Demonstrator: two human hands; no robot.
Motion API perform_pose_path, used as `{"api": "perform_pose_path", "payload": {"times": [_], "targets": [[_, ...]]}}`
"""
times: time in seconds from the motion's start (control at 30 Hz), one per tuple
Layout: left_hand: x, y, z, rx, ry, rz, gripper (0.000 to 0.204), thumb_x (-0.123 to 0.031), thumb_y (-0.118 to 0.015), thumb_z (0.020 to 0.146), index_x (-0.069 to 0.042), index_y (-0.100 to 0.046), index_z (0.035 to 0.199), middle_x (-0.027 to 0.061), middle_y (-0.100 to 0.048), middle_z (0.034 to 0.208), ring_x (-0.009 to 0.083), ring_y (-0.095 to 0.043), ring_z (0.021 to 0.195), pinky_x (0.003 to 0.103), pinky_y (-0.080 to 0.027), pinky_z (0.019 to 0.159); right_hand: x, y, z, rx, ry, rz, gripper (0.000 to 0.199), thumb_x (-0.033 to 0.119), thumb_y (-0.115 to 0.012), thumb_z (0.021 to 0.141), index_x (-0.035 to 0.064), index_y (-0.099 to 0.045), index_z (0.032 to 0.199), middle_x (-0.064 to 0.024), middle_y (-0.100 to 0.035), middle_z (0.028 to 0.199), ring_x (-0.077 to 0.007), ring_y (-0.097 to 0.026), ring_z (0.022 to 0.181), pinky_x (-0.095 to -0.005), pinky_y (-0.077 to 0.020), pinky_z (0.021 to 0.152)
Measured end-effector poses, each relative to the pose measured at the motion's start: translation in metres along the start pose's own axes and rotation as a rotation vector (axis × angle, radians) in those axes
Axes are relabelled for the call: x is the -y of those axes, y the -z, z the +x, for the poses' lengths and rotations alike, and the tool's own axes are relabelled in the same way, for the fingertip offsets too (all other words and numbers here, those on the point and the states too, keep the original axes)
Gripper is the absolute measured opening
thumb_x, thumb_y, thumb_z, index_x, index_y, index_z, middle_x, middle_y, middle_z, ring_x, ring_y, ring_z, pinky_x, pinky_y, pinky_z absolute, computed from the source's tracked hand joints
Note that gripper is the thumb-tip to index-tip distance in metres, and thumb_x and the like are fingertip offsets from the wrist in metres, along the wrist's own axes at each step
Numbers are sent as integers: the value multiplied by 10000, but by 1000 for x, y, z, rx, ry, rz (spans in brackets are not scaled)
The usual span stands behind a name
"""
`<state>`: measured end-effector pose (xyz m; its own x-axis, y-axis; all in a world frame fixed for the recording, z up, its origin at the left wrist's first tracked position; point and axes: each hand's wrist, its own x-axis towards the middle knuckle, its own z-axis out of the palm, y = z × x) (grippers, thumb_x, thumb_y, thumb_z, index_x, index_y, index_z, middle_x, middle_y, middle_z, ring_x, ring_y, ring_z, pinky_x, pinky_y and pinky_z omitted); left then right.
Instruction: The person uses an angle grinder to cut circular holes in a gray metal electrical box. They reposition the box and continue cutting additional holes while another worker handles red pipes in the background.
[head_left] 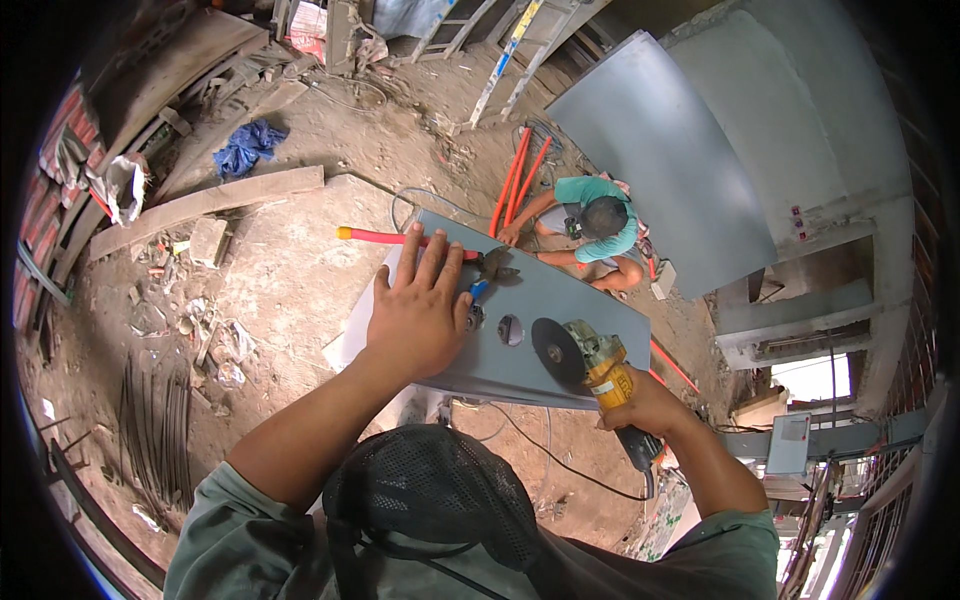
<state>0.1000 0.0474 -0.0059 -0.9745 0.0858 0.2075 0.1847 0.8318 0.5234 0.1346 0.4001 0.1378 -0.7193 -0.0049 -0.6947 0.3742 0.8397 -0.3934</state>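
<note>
My left hand (412, 318) lies flat with spread fingers on a grey metal panel (560, 290). Beneath its fingers runs a red handle with a yellow tip (375, 236), which seems to belong to a cutting tool with a dark metal head (498, 266). Beside my thumb is a small blue piece (479, 290), partly hidden. My right hand (640, 402) is closed round the body of a yellow angle grinder (606, 378). The grinder's dark disc (556, 350) is over the panel, beside a round hole (511, 330); I cannot tell whether it touches or spins.
Across the panel a person in a teal shirt (600, 215) crouches, beside orange tubes (512, 185). A large grey sheet (665, 160) leans behind them. A dark cord (580, 478) trails from the grinder. Ladders (505, 65), a plank (215, 205) and rubble lie farther out.
</note>
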Motion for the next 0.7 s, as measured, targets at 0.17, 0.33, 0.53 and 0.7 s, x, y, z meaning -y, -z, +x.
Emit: {"api": "perform_pose_path", "payload": {"times": [0.17, 0.33, 0.53, 0.7], "targets": [[2, -2, 0, -14, -14, 13, 686, -411, -554, 1094, -64, -443, 1675, 202, -350, 1777, 416, -208, 1697, 650, -341, 1258, 2, -4, 0, -23, -22, 46, 706, 103, -937, 654, 26, -661, 1299, -35, -704, 1036, -176, -675, 898, -343, -567, 820], [2, 0, 0, 0, -9, 15, 690, -406, -552, 1094, -54, -438, 1677, 202, -344, 1781, 416, -205, 1698, 650, -333, 1262, 9, -6, 1, -29, -32, 41, 715, 97, -923, 657, 32, -661, 1319, -30, -713, 1037, -171, -677, 884, -344, -566, 811], [3, 2, -1, 3, -14, -2, 689, -402, -547, 1099, -54, -430, 1682, 199, -336, 1784, 413, -185, 1704, 662, -321, 1266, 14, -10, 0, -56, -29, -39, 712, 118, -907, 665, 17, -658, 1324, -41, -723, 1035, -165, -681, 889, -340, -565, 811], [3, 0, -1, 2, -12, -13, 688, -399, -544, 1102, -53, -421, 1685, 197, -337, 1783, 412, -172, 1707, 671, -311, 1273, 18, -10, -6, -43, -23, 7, 681, 80, -910, 676, 22, -665, 1309, -45, -723, 1028, -165, -691, 896, -350, -572, 819]]}}
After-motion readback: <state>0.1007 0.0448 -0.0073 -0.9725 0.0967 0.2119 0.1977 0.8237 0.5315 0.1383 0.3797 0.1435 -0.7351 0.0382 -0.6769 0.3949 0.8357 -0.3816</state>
